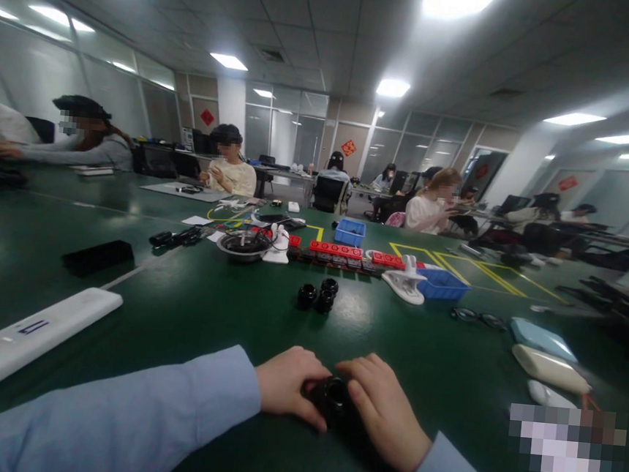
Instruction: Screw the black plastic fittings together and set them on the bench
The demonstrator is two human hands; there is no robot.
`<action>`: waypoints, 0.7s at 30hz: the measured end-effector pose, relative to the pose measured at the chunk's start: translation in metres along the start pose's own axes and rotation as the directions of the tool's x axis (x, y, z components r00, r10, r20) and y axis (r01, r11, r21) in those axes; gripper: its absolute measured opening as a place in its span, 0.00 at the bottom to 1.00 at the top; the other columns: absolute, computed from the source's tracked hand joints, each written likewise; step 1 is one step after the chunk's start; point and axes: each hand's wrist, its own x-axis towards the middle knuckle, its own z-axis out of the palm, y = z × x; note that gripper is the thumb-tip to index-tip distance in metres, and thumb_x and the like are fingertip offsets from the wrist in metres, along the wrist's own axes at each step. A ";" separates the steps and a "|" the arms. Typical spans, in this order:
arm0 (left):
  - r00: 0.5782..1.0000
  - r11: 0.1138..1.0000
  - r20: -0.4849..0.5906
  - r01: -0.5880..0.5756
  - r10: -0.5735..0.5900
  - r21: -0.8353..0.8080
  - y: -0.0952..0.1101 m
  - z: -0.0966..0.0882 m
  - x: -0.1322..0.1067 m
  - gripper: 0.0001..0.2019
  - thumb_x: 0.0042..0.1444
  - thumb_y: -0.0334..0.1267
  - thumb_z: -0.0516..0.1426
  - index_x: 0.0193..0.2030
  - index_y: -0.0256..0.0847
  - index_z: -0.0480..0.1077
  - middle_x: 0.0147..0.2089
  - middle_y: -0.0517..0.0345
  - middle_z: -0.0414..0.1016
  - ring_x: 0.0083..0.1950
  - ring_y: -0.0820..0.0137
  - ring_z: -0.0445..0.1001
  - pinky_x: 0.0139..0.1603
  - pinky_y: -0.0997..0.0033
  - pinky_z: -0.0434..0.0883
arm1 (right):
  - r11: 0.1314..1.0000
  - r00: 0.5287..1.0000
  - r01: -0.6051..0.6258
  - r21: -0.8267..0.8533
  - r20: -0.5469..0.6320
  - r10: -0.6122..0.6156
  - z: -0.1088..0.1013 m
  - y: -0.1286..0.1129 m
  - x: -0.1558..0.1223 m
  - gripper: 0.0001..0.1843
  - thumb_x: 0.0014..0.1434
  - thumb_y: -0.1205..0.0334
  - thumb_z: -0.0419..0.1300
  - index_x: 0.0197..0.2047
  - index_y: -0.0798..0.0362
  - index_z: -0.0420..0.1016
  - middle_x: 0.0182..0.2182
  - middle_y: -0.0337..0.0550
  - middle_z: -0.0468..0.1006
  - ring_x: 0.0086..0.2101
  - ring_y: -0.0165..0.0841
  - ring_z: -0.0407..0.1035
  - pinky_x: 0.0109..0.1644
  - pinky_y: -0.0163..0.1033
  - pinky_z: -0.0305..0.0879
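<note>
1. Presently, we have one black round part between our two hands, low in our view, near our own edge of the green counter. Its round opening is visible to us; whether its bottom touches the counter, we cannot tell.
2. Our left hand grasps this part from the left side, with the fingers bent around it and the thumb on the nearer side.
3. Our right hand grasps it from the right side, the fingers curved and the thumb lying against it.
4. Beyond our hands, three small black parts stand close together on the counter.
5. Farther away, we see a row of red blocks, with a round dish to its left and a blue tray to its right. One white stand is just beside this tray.
6. At our left lies a long white box, and behind it a black box.
7. At our right are glasses, a light blue case and a cream case.
</note>
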 end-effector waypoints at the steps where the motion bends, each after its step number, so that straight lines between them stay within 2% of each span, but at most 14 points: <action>1: 1.000 1.000 0.004 0.001 -0.001 0.005 -0.001 0.001 0.000 0.21 0.43 0.55 0.62 0.26 0.39 0.63 0.25 0.66 0.63 0.28 0.73 0.62 0.30 0.73 0.54 | 1.000 1.000 -0.003 0.006 -0.002 0.003 0.000 -0.001 -0.001 0.28 0.64 0.46 0.36 0.42 0.54 0.70 0.35 0.46 0.74 0.36 0.38 0.63 0.41 0.45 0.58; 9: 1.000 1.000 -0.005 -0.016 0.016 0.011 -0.003 0.003 -0.001 0.20 0.43 0.55 0.61 0.27 0.39 0.63 0.26 0.66 0.64 0.28 0.73 0.62 0.30 0.74 0.54 | 0.999 1.000 -0.002 0.045 -0.012 0.003 -0.001 -0.004 -0.003 0.19 0.63 0.51 0.44 0.46 0.54 0.68 0.39 0.47 0.73 0.40 0.40 0.64 0.47 0.49 0.58; 14: 1.000 1.000 -0.001 -0.008 0.008 0.003 -0.002 0.001 -0.001 0.20 0.44 0.55 0.61 0.27 0.39 0.63 0.25 0.66 0.64 0.28 0.73 0.63 0.30 0.74 0.54 | 0.997 0.997 0.026 0.070 -0.072 -0.021 -0.004 -0.009 -0.005 0.15 0.61 0.55 0.50 0.47 0.54 0.66 0.41 0.48 0.72 0.42 0.39 0.64 0.47 0.47 0.61; 18: 1.000 1.000 0.007 0.006 -0.006 0.020 0.000 0.000 -0.001 0.20 0.43 0.55 0.61 0.30 0.40 0.65 0.26 0.66 0.65 0.29 0.73 0.64 0.31 0.74 0.55 | 0.994 0.989 0.084 0.064 -0.126 -0.075 -0.007 -0.013 -0.007 0.15 0.59 0.58 0.52 0.49 0.53 0.64 0.43 0.48 0.71 0.44 0.40 0.63 0.48 0.48 0.60; 21: 1.000 1.000 0.008 0.004 -0.004 0.016 0.001 -0.001 0.000 0.19 0.43 0.54 0.62 0.32 0.41 0.67 0.27 0.66 0.65 0.29 0.73 0.64 0.31 0.74 0.55 | 0.990 0.991 0.111 0.088 -0.084 -0.103 -0.008 -0.018 -0.006 0.14 0.58 0.61 0.54 0.47 0.52 0.65 0.42 0.47 0.71 0.42 0.39 0.63 0.46 0.47 0.61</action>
